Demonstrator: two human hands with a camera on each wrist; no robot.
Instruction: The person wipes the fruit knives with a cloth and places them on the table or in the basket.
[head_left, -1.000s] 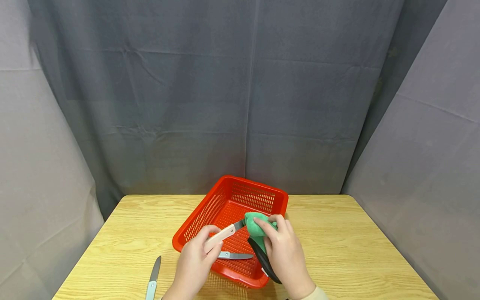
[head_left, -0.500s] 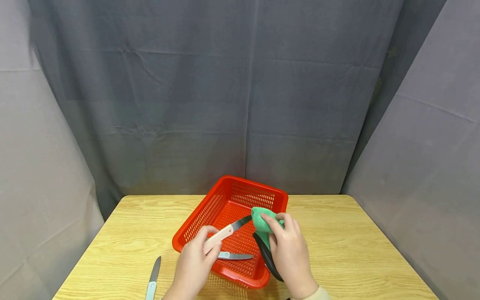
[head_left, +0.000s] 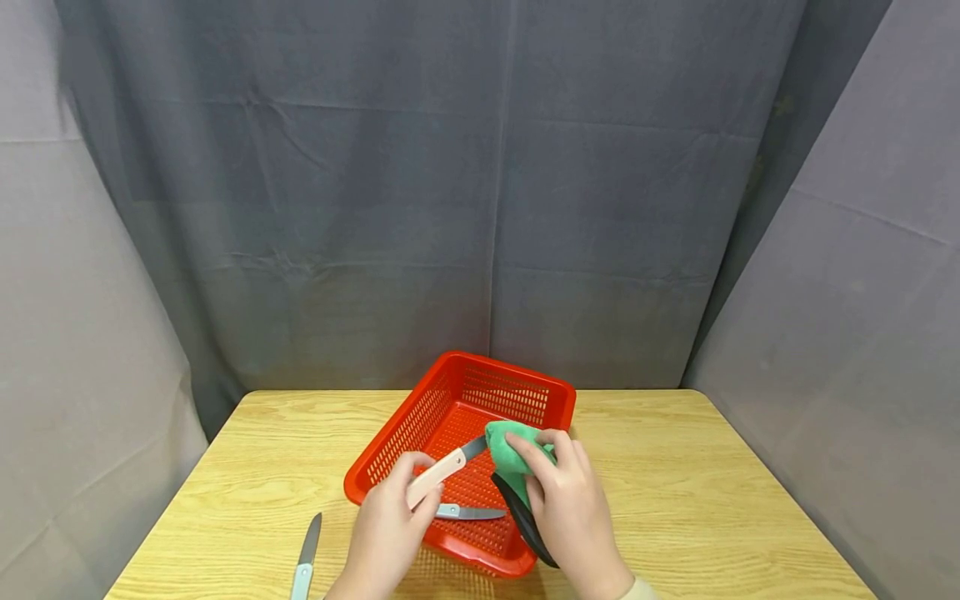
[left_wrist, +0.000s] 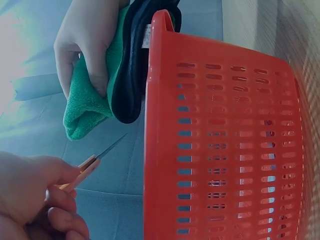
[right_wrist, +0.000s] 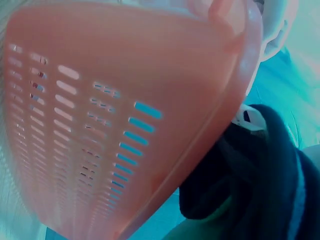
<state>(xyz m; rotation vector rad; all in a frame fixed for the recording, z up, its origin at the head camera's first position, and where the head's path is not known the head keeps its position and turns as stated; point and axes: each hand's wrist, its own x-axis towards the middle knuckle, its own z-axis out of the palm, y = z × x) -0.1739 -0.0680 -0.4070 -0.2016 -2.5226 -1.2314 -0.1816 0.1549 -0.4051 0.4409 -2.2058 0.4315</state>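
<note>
My left hand (head_left: 388,517) grips a paring knife (head_left: 438,477) by its pale pink handle, blade pointing up and right. My right hand (head_left: 567,504) pinches a folded green cloth (head_left: 516,447), whose black part (left_wrist: 131,75) hangs down with a white tag (right_wrist: 250,119). In the head view the cloth overlaps the outer end of the blade. From the left wrist, the thin blade (left_wrist: 111,147) shows bare just below the cloth. Both hands are over the red basket (head_left: 390,433). Inside it lies another knife (head_left: 471,512) with a pale blue handle, partly hidden by my left hand.
On the wooden table (head_left: 712,483), left of my left hand, lies a knife (head_left: 306,557) with a light blue handle, its blade pointing away from me. A grey curtain (head_left: 360,208) hangs behind the table, and lighter cloth panels (head_left: 855,317) flank it.
My right hand and the green cloth first shifted right, baring more of the blade, then came back left over its outer end. The left hand and its knife have hardly moved.
</note>
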